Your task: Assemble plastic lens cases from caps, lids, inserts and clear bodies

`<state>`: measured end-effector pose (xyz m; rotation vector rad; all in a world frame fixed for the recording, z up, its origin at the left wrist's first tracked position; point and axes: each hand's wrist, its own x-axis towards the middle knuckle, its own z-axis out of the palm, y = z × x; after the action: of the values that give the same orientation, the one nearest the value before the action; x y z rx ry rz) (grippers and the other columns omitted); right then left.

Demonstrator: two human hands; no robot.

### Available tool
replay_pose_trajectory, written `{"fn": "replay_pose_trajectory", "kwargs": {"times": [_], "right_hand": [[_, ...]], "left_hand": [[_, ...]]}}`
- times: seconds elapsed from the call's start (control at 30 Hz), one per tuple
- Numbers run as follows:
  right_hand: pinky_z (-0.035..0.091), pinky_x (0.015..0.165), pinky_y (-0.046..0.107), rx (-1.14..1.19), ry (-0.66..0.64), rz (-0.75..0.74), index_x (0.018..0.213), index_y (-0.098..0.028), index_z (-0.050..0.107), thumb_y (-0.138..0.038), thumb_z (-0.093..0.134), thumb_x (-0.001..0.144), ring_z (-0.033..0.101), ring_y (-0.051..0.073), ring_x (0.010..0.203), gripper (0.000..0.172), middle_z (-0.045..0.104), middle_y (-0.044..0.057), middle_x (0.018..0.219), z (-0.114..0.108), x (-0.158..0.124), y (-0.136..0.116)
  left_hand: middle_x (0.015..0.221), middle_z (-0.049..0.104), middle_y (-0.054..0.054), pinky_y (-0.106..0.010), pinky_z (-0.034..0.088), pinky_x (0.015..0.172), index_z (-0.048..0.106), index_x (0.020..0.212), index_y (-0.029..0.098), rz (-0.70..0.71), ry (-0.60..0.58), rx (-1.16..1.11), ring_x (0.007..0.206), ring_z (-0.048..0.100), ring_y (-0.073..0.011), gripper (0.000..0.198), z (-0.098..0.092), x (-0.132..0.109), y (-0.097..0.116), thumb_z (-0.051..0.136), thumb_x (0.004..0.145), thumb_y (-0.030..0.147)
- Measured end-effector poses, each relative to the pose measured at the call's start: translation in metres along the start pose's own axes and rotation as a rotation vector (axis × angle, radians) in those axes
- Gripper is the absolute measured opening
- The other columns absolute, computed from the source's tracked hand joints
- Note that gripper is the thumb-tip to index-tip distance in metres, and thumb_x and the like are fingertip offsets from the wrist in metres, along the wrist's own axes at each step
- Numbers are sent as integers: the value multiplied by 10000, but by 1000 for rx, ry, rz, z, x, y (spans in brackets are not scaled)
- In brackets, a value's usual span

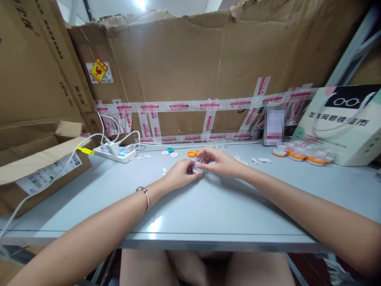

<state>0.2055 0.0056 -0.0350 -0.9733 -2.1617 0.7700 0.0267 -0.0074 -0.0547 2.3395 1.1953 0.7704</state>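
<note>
Fingers of the left hand and right hand pinch one clear cap between them just above the table, mid-fit by the look of it, with orange-based pieces seemingly finished beside the bag and loose rings and discs lying unused behind.

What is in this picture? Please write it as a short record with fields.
Left hand: pinches a small clear plastic piece; bracelet on the wrist
Right hand: pinches the same piece from the other side
Surface: grey table
Behind the hands: teal ring, orange rings, white discs
Left side: white power strip, open cardboard box
Right side: row of orange-based clear parts, printed paper bag
Back: taped cardboard wall
</note>
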Motion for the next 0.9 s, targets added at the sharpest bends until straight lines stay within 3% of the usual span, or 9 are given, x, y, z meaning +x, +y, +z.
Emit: {"fn": "replay_pose_trajectory", "kwargs": {"times": [0.2, 0.43, 0.63, 0.9], "right_hand": [[520, 738, 334, 52, 31, 27, 981, -180, 505, -248, 595, 731, 621, 147, 779, 275, 599, 57, 950, 9, -4, 4], [534, 734, 334, 118, 52, 37, 979, -195, 509, -234, 606, 736, 639, 148, 784, 265, 613, 53, 968, 14, -5, 1], [526, 788, 344, 203, 114, -41, 998, -212, 513, -273, 602, 749, 624, 161, 876, 271, 622, 49, 958, 3, -13, -15], [509, 825, 362, 218, 154, -72, 1026, -205, 523, -278, 590, 767, 622, 171, 895, 277, 629, 62, 968, -5, -20, -24]], "left_hand": [[677, 540, 9, -218, 378, 554, 551, 746, 142, 3, -2, -77, 614, 496, -121, 237, 2, 2, -5, 606, 709, 369], [667, 563, 4, -221, 407, 552, 555, 748, 131, -118, -5, -239, 633, 531, -129, 267, 5, 2, -10, 671, 656, 353], [829, 657, -62, -281, 487, 717, 563, 900, 110, -190, 64, -619, 756, 628, -149, 268, -1, -2, 13, 688, 673, 179], [930, 692, -90, -341, 472, 834, 653, 917, 107, -173, 70, -704, 861, 635, -191, 266, -12, -9, 31, 694, 676, 213]]}}
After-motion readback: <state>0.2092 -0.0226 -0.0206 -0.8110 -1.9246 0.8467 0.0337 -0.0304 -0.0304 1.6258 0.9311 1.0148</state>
